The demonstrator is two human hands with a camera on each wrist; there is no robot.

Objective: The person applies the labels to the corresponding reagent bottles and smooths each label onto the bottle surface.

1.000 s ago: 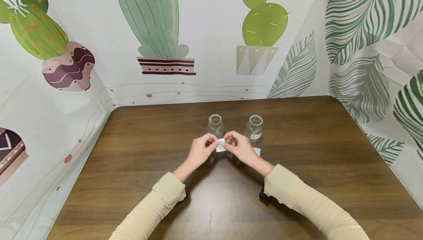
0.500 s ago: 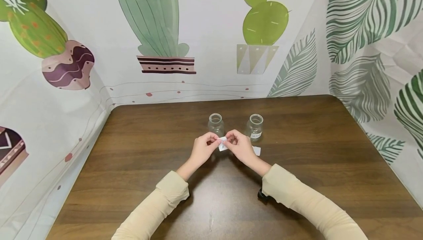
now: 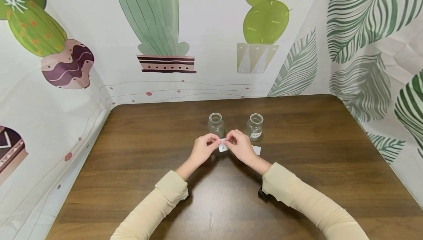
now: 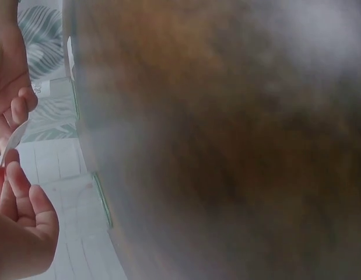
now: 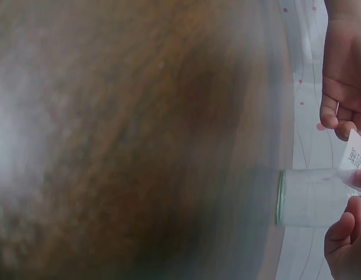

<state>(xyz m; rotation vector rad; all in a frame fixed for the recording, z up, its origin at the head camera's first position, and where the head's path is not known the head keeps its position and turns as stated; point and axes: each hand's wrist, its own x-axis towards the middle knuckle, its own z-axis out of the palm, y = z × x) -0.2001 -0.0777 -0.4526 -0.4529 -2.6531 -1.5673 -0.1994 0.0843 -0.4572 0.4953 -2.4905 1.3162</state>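
A small white label with dark print is pinched between both hands, just in front of a clear glass jar. My left hand grips its left edge with thumb and fingertips. From the other side, my right hand pinches it the same way. In the right wrist view the label shows rows of print, and it looks slightly bent in the left wrist view. To the right stands a second open glass jar, which has a white label on its front.
A white slip of paper lies on the brown wooden table, partly hidden by my right hand. Something black shows beneath the right sleeve. Behind the table hangs a wall cloth printed with cacti and leaves.
The label has tilted and turned between my fingers, and its top edge now lies nearly level. Both hands have shifted very slightly; the jars stay in place.
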